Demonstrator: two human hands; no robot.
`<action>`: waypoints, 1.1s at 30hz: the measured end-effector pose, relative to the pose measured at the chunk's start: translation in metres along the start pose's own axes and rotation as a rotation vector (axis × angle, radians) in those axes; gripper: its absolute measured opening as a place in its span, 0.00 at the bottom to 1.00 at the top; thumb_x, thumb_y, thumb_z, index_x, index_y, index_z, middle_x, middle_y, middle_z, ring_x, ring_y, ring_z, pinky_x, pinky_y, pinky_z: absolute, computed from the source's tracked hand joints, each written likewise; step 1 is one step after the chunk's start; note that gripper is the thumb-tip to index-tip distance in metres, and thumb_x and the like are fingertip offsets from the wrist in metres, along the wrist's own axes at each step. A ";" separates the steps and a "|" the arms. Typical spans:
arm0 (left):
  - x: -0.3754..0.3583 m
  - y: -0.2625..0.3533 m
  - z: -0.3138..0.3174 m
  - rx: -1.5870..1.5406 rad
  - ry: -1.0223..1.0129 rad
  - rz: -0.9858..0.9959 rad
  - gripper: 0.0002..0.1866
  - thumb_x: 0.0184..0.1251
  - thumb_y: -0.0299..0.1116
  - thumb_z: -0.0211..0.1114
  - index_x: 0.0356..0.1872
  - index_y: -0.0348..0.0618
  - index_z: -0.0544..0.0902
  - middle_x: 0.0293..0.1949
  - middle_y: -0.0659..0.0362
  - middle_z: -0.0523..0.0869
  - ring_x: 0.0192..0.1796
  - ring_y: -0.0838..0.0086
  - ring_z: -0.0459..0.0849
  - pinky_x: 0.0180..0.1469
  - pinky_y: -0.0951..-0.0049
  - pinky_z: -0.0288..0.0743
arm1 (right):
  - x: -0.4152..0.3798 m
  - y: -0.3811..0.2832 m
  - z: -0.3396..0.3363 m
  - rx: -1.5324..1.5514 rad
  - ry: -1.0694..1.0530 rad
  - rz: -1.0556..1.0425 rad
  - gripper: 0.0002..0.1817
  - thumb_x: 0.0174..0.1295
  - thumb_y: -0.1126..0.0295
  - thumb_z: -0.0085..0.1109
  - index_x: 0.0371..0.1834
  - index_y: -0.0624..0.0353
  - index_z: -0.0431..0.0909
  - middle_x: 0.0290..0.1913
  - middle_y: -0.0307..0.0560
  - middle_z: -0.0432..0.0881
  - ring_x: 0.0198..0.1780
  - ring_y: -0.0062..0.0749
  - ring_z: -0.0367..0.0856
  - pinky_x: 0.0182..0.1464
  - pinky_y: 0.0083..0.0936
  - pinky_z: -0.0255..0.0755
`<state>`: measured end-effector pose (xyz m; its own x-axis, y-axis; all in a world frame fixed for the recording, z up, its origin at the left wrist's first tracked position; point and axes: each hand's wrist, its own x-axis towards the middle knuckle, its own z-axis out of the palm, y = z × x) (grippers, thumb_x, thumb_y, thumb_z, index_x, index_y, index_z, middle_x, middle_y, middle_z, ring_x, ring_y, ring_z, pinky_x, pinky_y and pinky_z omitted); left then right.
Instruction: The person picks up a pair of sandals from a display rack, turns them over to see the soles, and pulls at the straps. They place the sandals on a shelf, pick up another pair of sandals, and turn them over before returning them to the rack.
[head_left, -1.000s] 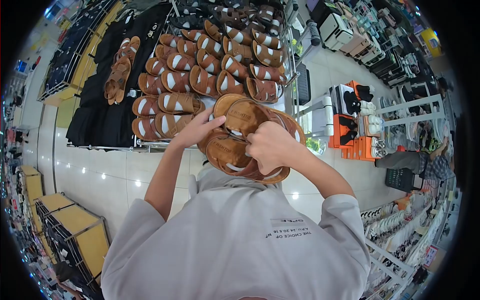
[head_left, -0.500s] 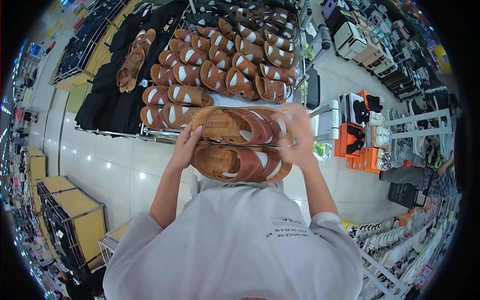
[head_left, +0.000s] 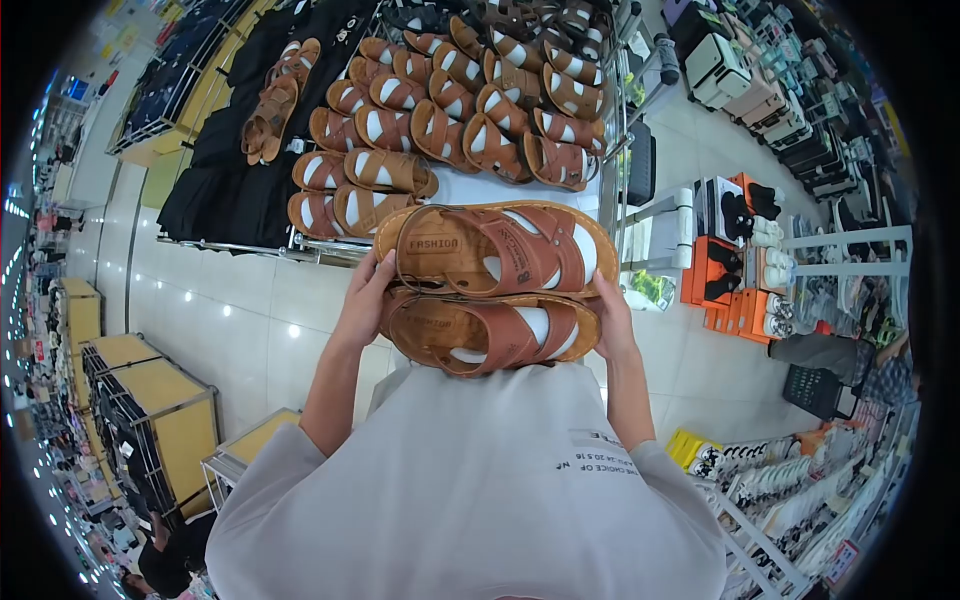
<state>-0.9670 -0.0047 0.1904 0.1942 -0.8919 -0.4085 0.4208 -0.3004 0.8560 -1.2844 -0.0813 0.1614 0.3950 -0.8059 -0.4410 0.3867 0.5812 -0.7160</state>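
A pair of brown sandals [head_left: 510, 335] with white paper stuffing under the straps is held level in front of my chest, soles down and side by side. "FASHION" is stamped on the insoles. My left hand [head_left: 368, 300] grips the heel ends, its thumb on the rim of the farther sandal. At the toe ends my right hand [head_left: 610, 318] holds the pair, its fingers partly hidden beneath the soles. Just beyond them stands a display table [head_left: 490, 190] bearing rows of similar brown sandals [head_left: 440, 130].
Folded black clothes [head_left: 215, 190] lie left of the sandal rows, with a few sandals [head_left: 270, 115] on top. Orange shoe boxes [head_left: 712, 270] and a white rail [head_left: 850, 240] are at right. Suitcases [head_left: 715, 70] line the back right. A wooden stand [head_left: 165, 415] is at left. Several people are about.
My right hand, blurred over the toe straps before, has moved down and now grips the toe ends. The pair stays in my left hand. The view has shifted slightly.
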 end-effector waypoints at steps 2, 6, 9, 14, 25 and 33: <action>-0.002 0.002 0.003 0.021 0.006 -0.013 0.22 0.78 0.41 0.49 0.67 0.41 0.65 0.57 0.55 0.77 0.56 0.71 0.79 0.53 0.69 0.80 | -0.004 0.006 -0.004 0.022 0.023 0.040 0.27 0.71 0.58 0.50 0.68 0.60 0.60 0.62 0.50 0.73 0.62 0.36 0.74 0.63 0.36 0.70; -0.008 0.010 0.011 -0.012 0.006 -0.061 0.23 0.79 0.42 0.47 0.68 0.43 0.63 0.59 0.54 0.75 0.57 0.69 0.79 0.54 0.68 0.81 | -0.006 0.008 -0.006 0.066 0.013 0.001 0.24 0.71 0.58 0.51 0.64 0.61 0.65 0.59 0.50 0.76 0.58 0.34 0.78 0.59 0.34 0.73; -0.008 0.012 0.011 0.005 0.018 -0.082 0.23 0.79 0.42 0.46 0.69 0.44 0.62 0.59 0.54 0.75 0.57 0.68 0.79 0.54 0.68 0.81 | -0.004 0.011 -0.013 0.064 -0.012 -0.024 0.22 0.72 0.61 0.48 0.62 0.62 0.67 0.59 0.52 0.76 0.58 0.37 0.78 0.58 0.36 0.75; -0.009 0.019 0.019 0.011 0.024 -0.071 0.22 0.80 0.41 0.45 0.68 0.43 0.62 0.58 0.54 0.75 0.56 0.70 0.79 0.53 0.72 0.80 | -0.004 0.011 -0.006 -0.003 0.041 -0.143 0.20 0.70 0.65 0.49 0.61 0.64 0.69 0.57 0.51 0.78 0.55 0.35 0.80 0.56 0.34 0.76; -0.061 0.077 0.023 0.146 -0.657 0.230 0.24 0.73 0.40 0.46 0.66 0.43 0.69 0.67 0.38 0.67 0.70 0.48 0.65 0.70 0.53 0.58 | -0.045 -0.036 0.041 -0.193 -0.218 -0.695 0.22 0.67 0.67 0.54 0.61 0.64 0.64 0.55 0.66 0.76 0.56 0.53 0.77 0.58 0.48 0.72; -0.056 0.088 0.028 0.412 -0.930 0.919 0.28 0.71 0.49 0.39 0.67 0.48 0.67 0.66 0.33 0.63 0.66 0.42 0.67 0.67 0.50 0.58 | -0.041 -0.067 0.070 -0.516 -0.507 -1.419 0.19 0.68 0.62 0.51 0.56 0.61 0.62 0.50 0.74 0.77 0.49 0.75 0.79 0.50 0.63 0.74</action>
<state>-0.9654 0.0093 0.2970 -0.4723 -0.6692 0.5736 0.1413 0.5849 0.7987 -1.2680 -0.0794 0.2653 0.2411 -0.4562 0.8566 0.3966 -0.7593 -0.5160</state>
